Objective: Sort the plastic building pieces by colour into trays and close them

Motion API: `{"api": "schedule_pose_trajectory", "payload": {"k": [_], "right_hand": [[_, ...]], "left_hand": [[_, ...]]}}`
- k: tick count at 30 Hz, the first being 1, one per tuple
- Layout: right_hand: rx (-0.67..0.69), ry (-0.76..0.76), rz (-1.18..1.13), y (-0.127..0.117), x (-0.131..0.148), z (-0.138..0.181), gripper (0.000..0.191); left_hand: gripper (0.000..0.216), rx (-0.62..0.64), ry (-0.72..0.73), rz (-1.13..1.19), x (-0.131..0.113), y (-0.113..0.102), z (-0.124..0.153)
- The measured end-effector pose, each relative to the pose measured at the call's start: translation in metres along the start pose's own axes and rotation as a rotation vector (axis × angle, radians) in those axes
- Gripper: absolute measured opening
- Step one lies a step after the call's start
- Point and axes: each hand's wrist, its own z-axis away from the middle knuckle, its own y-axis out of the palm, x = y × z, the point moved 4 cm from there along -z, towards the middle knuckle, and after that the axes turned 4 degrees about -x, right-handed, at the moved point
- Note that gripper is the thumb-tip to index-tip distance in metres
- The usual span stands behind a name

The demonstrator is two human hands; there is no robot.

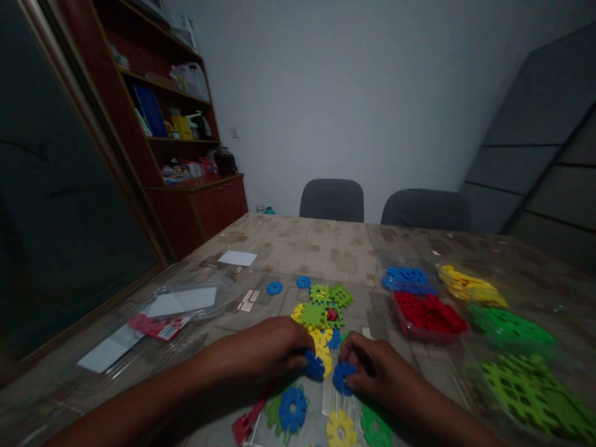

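Two hands work low over the desk point(326, 248), close together. The left hand point(265, 351) curls its fingers around a blue gear piece point(315, 366) that touches a yellow piece point(323, 352) of the joined toy cluster point(321, 310). The right hand point(377, 369) pinches a second blue gear piece point(343, 377) between thumb and fingertips, just beside the first one. The cluster, made of green, yellow, blue and one red interlocking plastic shape, lies just beyond the hands.

Nearer the camera, loose gears lie flat: a blue gear point(292, 410), a yellow gear point(341, 428), a green gear point(376, 428) and a red strip point(249, 422). Two small blue gears point(274, 287) lie farther off.

To the right sit sorted heaps in clear bags: blue pieces point(406, 279), yellow pieces point(470, 287), red pieces point(431, 315), green pieces point(510, 328) and a light-green heap point(535, 391).

To the left lie clear plastic packaging point(186, 301) with white cards and a red label point(158, 326); its writing is too blurred to read. A white card point(238, 257) lies farther back.

Two grey chairs point(331, 200) stand behind the desk, and a red-brown bookcase point(186, 155) holds books and boxes whose lettering cannot be read.
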Motion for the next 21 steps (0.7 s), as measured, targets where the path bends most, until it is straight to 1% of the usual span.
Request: {"api": "schedule_pose_trajectory", "payload": {"k": [3, 5, 7, 10, 12, 15, 16, 18, 20, 21], "right_hand": [[-0.038, -0.008, -0.177, 0.003, -0.004, -0.003, 0.029], [-0.069, -0.021, -0.251, 0.007, -0.008, -0.006, 0.030], [-0.095, -0.029, -0.247, 0.010, -0.010, -0.007, 0.032], [-0.110, -0.033, -0.170, 0.014, -0.009, -0.008, 0.033], [-0.114, -0.043, -0.122, 0.015, -0.008, -0.006, 0.029], [-0.137, -0.118, -0.048, 0.013, -0.006, -0.003, 0.011], [-0.147, -0.149, -0.020, 0.012, -0.006, -0.002, 0.006], [-0.160, -0.196, 0.028, 0.011, -0.007, 0.000, 0.010], [-0.168, -0.198, 0.062, 0.011, -0.009, -0.001, 0.011], [-0.172, -0.189, 0.077, 0.011, -0.011, -0.001, 0.009]], "left_hand": [[0.014, -0.062, -0.073, 0.055, 0.012, 0.002, -0.006], [0.018, -0.095, -0.108, 0.092, 0.016, 0.006, -0.010], [0.016, -0.130, -0.116, 0.166, 0.017, 0.012, -0.013], [0.012, -0.171, -0.093, 0.304, 0.016, 0.023, -0.015], [0.013, -0.148, -0.067, 0.385, 0.013, 0.029, -0.016], [0.014, -0.103, -0.042, 0.413, 0.009, 0.028, -0.014], [0.013, -0.093, -0.037, 0.395, 0.007, 0.024, -0.013], [0.010, -0.048, -0.029, 0.332, 0.003, 0.014, -0.008], [0.014, 0.049, -0.034, 0.229, 0.000, 0.004, -0.002], [0.022, 0.108, -0.041, 0.151, -0.001, 0.000, 0.002]]}}
